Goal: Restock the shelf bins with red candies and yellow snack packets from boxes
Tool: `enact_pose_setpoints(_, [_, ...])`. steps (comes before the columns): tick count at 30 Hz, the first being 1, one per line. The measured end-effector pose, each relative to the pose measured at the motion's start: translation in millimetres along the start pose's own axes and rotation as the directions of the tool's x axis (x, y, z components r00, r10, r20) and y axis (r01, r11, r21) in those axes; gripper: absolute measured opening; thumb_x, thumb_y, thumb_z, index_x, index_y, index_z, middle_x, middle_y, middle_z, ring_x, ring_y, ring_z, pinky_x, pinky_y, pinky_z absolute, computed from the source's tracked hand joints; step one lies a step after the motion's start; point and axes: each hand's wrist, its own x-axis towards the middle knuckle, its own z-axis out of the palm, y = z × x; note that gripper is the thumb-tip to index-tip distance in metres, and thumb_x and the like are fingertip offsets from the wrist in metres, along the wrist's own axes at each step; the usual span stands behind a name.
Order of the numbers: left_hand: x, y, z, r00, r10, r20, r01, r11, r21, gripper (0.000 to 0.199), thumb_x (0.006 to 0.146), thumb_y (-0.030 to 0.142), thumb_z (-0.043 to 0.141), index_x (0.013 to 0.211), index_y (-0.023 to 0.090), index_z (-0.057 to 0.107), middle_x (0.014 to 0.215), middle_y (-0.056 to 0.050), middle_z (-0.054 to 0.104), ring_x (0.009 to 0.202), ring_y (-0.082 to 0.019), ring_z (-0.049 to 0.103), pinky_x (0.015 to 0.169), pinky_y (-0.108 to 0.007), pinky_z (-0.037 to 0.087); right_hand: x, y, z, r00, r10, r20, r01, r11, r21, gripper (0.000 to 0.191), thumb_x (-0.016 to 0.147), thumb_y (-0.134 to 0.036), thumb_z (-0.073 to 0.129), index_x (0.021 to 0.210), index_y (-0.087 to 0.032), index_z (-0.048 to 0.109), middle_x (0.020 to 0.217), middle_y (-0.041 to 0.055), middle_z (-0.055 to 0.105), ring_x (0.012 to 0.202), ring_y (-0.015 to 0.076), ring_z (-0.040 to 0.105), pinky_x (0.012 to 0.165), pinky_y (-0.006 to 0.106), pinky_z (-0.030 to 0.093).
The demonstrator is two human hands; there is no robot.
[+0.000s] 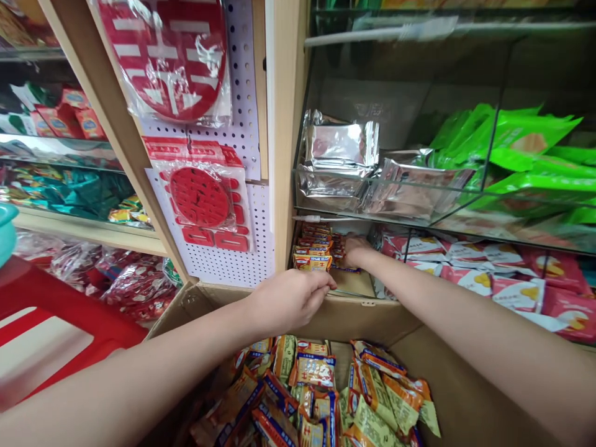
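My right hand reaches into the low shelf compartment, its fingers closed around orange-and-yellow wrapped snack packets at the row's right side; the fingertips are partly hidden. A row of the same snack packets stands along the compartment's left wall. My left hand is at the compartment's front, just below that row, with its fingers curled together; whether anything is pinched in them I cannot make out. Beneath both arms, an open cardboard box holds many loose snack packets in orange, blue and yellow wrappers.
Above sit silver packets and green packets behind a glass edge. Pink-and-white packets fill the shelf to the right. Red decorations hang on a pegboard. A red plastic stool stands at the left.
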Motion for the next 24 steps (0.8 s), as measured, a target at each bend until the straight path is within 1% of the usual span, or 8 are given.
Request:
enact_pose_setpoints(1, [0, 0, 0.1, 1.000, -0.002, 0.008, 0.002, 1.000, -0.010, 0.029, 0.083, 0.027, 0.031, 0.098, 0.022, 0.055, 0.091, -0.003, 0.063, 0.079, -0.016, 0.058, 0.069, -0.025, 0.043, 0, 1, 1, 1.000, -0.009, 0.012, 0.009, 1.000, 0.013, 0.090, 0.042, -0.034, 0.074, 0.119, -0.005, 0.037, 0.111, 0.0211, 0.049, 0.100, 0.0274, 0.050, 0.074, 0.028, 0.044])
enact_pose_setpoints(3, [1, -1, 0.5, 1.000, -0.004, 0.017, 0.004, 1.000, -0.028, 0.029, 0.083, 0.027, 0.031, 0.099, 0.022, 0.055, 0.091, -0.004, 0.063, 0.080, -0.016, 0.058, 0.070, -0.026, 0.043, -1, 1, 3, 0.999, -0.023, 0.035, 0.021, 0.999, 0.036, 0.092, 0.041, -0.038, 0.073, 0.119, -0.005, 0.036, 0.109, 0.0176, 0.052, 0.099, 0.0251, 0.052, 0.074, 0.026, 0.044])
enact_pose_setpoints(10, [3, -2, 2.9, 1.000, -0.021, 0.012, 0.021, 1.000, 0.001, 0.030, 0.083, 0.029, 0.031, 0.101, 0.022, 0.054, 0.089, -0.004, 0.063, 0.076, -0.017, 0.058, 0.067, -0.028, 0.043, -1, -5, 8, 0.999, -0.030, 0.036, 0.028, 0.997, 0.065, 0.078, 0.049, -0.033, 0.070, 0.116, -0.009, 0.038, 0.106, 0.0160, 0.054, 0.099, 0.0255, 0.051, 0.072, 0.027, 0.043])
enact_pose_setpoints(15, [0, 0, 4.3, 0.999, -0.027, 0.021, 0.025, 0.997, 0.067, 0.031, 0.084, 0.030, 0.028, 0.102, 0.025, 0.052, 0.089, -0.004, 0.063, 0.077, -0.019, 0.058, 0.066, -0.029, 0.043, -3, -2, 6, 0.999, 0.026, 0.044, -0.028, 0.999, 0.045, 0.097, 0.040, -0.038, 0.073, 0.120, -0.004, 0.031, 0.111, 0.0201, 0.049, 0.105, 0.0275, 0.046, 0.078, 0.028, 0.041])
enact_pose_setpoints(19, [-2, 3, 4.6, 0.999, -0.027, 0.019, 0.025, 0.992, 0.124, 0.033, 0.084, 0.031, 0.026, 0.104, 0.025, 0.052, 0.088, -0.004, 0.063, 0.076, -0.019, 0.059, 0.066, -0.029, 0.043, -6, -2, 4, 0.999, 0.008, 0.048, -0.009, 1.000, 0.021, 0.105, 0.036, -0.041, 0.074, 0.123, -0.002, 0.028, 0.113, 0.0217, 0.046, 0.107, 0.0270, 0.044, 0.079, 0.028, 0.041])
enact_pose_setpoints(21, [-2, 4, 4.0, 0.999, -0.043, 0.029, 0.037, 0.984, 0.173, 0.035, 0.085, 0.033, 0.024, 0.106, 0.024, 0.050, 0.087, -0.005, 0.063, 0.076, -0.019, 0.059, 0.065, -0.030, 0.043, -9, -2, -2, 1.000, -0.008, 0.030, 0.008, 1.000, 0.010, 0.099, 0.040, -0.043, 0.072, 0.121, -0.002, 0.033, 0.112, 0.0221, 0.046, 0.105, 0.0282, 0.045, 0.077, 0.029, 0.042])
enact_pose_setpoints(22, [-2, 4, 3.7, 0.998, -0.052, 0.035, 0.044, 0.979, 0.197, 0.036, 0.085, 0.034, 0.022, 0.108, 0.024, 0.049, 0.086, -0.005, 0.063, 0.076, -0.020, 0.059, 0.064, -0.030, 0.043, -13, -2, -8, 1.000, -0.020, 0.013, 0.020, 1.000, 0.004, 0.090, 0.044, -0.043, 0.071, 0.118, -0.004, 0.037, 0.111, 0.0221, 0.047, 0.103, 0.0290, 0.046, 0.075, 0.030, 0.042])
enact_pose_setpoints(24, [-2, 4, 3.0, 0.997, -0.062, 0.037, 0.052, 0.972, 0.231, 0.038, 0.086, 0.036, 0.020, 0.111, 0.024, 0.046, 0.087, -0.006, 0.064, 0.076, -0.020, 0.060, 0.064, -0.031, 0.043, -27, 0, -24, 0.998, -0.061, -0.033, 0.061, 0.998, -0.009, 0.063, 0.056, -0.038, 0.065, 0.108, -0.007, 0.048, 0.106, 0.0200, 0.050, 0.100, 0.0294, 0.048, 0.072, 0.031, 0.041])
